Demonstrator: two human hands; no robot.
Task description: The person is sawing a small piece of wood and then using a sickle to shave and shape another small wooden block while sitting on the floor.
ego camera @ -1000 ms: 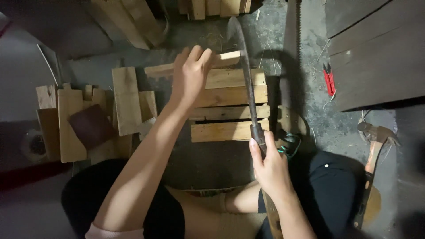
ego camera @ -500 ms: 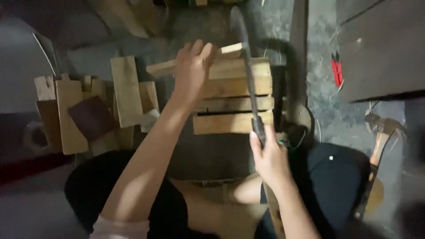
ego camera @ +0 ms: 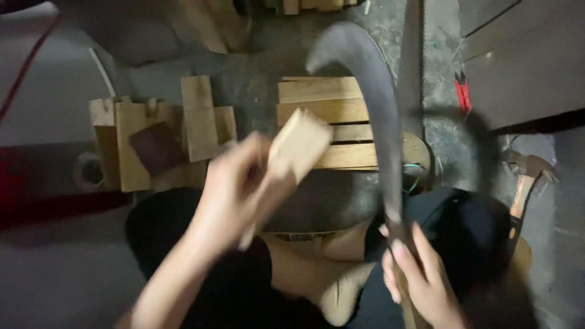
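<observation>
My left hand grips a pale wooden stick, lifted toward me with its square end facing up; the hand and stick are blurred. My right hand is closed around the handle of a long curved dark blade, raised so its hooked tip arcs over the slatted wooden block. That block of stacked planks lies on the ground in front of my knees. The blade hangs to the right of the stick, apart from it.
Cut wood pieces lie in a cluster at left with a dark brown pad on them. A saw blade lies upright at right, red-handled pliers beyond it, and a hammer at far right. More planks lie at the top.
My left hand has lifted the stick off the slatted block and pulled it toward me. My right hand has raised the curved blade up off the block.
</observation>
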